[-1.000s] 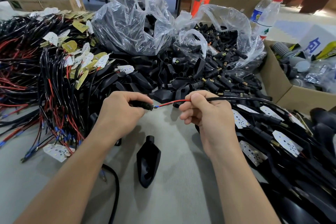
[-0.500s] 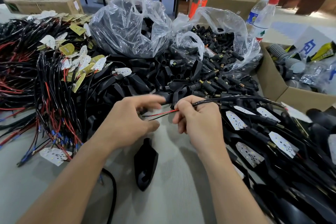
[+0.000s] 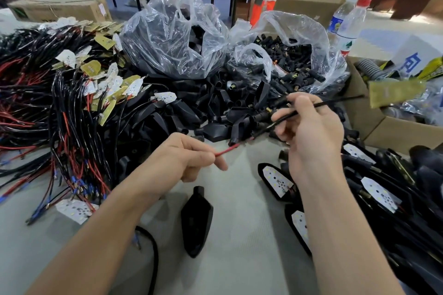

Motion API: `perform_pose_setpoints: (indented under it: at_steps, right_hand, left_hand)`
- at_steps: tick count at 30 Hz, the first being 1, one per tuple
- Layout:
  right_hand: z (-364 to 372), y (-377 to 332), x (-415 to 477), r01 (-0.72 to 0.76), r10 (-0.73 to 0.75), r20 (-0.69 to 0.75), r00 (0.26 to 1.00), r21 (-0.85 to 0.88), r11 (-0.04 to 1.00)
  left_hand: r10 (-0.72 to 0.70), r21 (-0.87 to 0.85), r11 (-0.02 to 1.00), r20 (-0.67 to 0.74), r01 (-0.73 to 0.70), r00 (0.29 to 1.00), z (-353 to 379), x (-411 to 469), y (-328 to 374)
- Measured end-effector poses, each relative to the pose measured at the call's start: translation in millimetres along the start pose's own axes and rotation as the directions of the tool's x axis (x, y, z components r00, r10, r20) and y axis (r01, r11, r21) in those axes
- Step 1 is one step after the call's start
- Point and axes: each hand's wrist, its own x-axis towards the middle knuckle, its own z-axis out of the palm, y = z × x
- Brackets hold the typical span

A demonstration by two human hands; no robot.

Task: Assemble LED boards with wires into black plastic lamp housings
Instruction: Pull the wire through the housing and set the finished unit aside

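Observation:
My left hand (image 3: 184,160) pinches the red wire end (image 3: 226,150) of a black cable between thumb and finger. My right hand (image 3: 311,134) is raised and grips the black cable (image 3: 318,106) higher up; the cable runs off to the right. A single black lamp housing (image 3: 197,219) lies on the grey table just below my hands. Housings with white LED boards (image 3: 276,178) fitted lie at the right. Loose LED boards on red and black wires (image 3: 72,108) are heaped at the left.
Two clear plastic bags, one with black housings (image 3: 177,38) and one with small black connectors (image 3: 287,64), stand behind a heap of loose housings (image 3: 206,108). A cardboard box (image 3: 374,127) and two water bottles (image 3: 347,24) are at the right. Bare grey tabletop (image 3: 239,246) lies between my forearms.
My right hand has risen up and to the right along the cable. My left hand now pinches the red wire end, and the two hands have drawn apart.

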Motion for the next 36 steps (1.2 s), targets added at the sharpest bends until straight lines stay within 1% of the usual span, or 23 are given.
perform_pose_setpoints:
  at_steps: [1,2,3,4,5,6,7,8,10,12,14,16,17,19,20,21,23,25,26,28,29,32,36]
  right_hand:
    - [2,1,4,0.011,-0.012,-0.019,1.000,-0.085,0.996]
    - [5,3,6,0.014,-0.017,-0.015,1.000,-0.167,0.986]
    - [7,7,7,0.015,-0.014,0.009,1.000,-0.233,0.972]
    - [9,10,6,0.016,-0.005,0.044,0.999,-0.276,0.961]
    - [10,14,3,0.013,0.011,0.078,0.997,-0.299,0.954]
    - [10,17,0,0.002,0.032,0.105,0.994,-0.309,0.951]
    - [10,20,-3,-0.011,0.053,0.124,0.991,-0.319,0.948]
    - [8,23,-7,-0.019,0.070,0.139,0.988,-0.339,0.941]
    - [5,26,-13,-0.012,0.087,0.171,0.981,-0.400,0.916]
    - [2,26,-16,0.021,0.074,0.189,0.979,-0.458,0.888]
    - [-2,27,-15,0.038,0.053,0.161,0.985,-0.510,0.859]
    - [-6,30,-11,0.009,0.068,0.128,0.989,-0.523,0.852]
    - [-8,31,-10,-0.016,0.091,0.125,0.988,-0.505,0.863]
    - [-11,32,-8,-0.051,0.131,0.144,0.981,-0.460,0.886]
    - [-11,33,-7,-0.059,0.141,0.154,0.978,-0.445,0.894]
    - [-11,34,-6,-0.063,0.146,0.159,0.977,-0.435,0.898]
    - [-12,34,-5,-0.058,0.137,0.160,0.978,-0.422,0.905]
    - [-11,34,-6,-0.042,0.121,0.164,0.979,-0.418,0.907]
    - [-10,34,-8,-0.031,0.113,0.173,0.978,-0.420,0.907]
    - [-5,34,-12,-0.001,0.100,0.205,0.974,-0.435,0.901]
    - [-3,33,-15,0.024,0.091,0.233,0.968,-0.449,0.893]
    - [6,37,-26,0.075,0.087,0.310,0.947,-0.476,0.876]
    - [15,42,-38,0.097,0.102,0.362,0.927,-0.491,0.866]
  left_hand:
    - [0.009,-0.029,1.000,0.159,-0.004,0.987,-3,-3,2]
    - [0.019,-0.036,0.999,0.311,-0.008,0.950,-4,-6,4]
    - [0.030,-0.038,0.999,0.409,-0.015,0.912,-5,-9,6]
    - [0.039,-0.044,0.999,0.419,-0.022,0.907,-4,-9,6]
    - [0.042,-0.062,0.998,0.331,-0.022,0.943,-2,-8,5]
    - [0.045,-0.088,0.996,0.161,-0.031,0.986,2,-5,4]
    - [0.052,-0.104,0.993,-0.043,-0.056,0.998,5,-1,3]
    - [0.055,-0.097,0.992,-0.216,-0.077,0.975,7,5,2]
    - [0.055,0.005,0.998,-0.407,-0.058,0.912,12,16,0]
    - [0.072,0.183,0.983,-0.472,0.018,0.879,19,26,-1]
    - [0.127,0.357,0.932,-0.478,0.060,0.869,33,38,5]
    - [0.167,0.450,0.889,-0.488,0.083,0.857,47,52,10]
    - [0.158,0.486,0.864,-0.503,0.128,0.850,52,60,12]
    - [0.109,0.606,0.751,-0.507,0.263,0.855,59,76,16]
    - [0.087,0.654,0.693,-0.494,0.304,0.865,60,83,17]
    - [0.066,0.663,0.675,-0.491,0.323,0.869,61,87,19]
    - [0.017,0.617,0.709,-0.501,0.343,0.865,56,89,21]
    - [-0.036,0.513,0.786,-0.519,0.345,0.854,44,87,19]
    - [-0.059,0.428,0.844,-0.525,0.323,0.849,39,83,17]
    - [-0.126,0.149,0.958,-0.545,0.243,0.829,31,72,15]
    - [-0.158,0.012,0.980,-0.562,0.199,0.812,28,67,14]
    - [-0.193,-0.200,0.975,-0.574,0.092,0.796,22,49,13]
    - [-0.219,-0.326,0.945,-0.552,0.033,0.805,16,35,11]
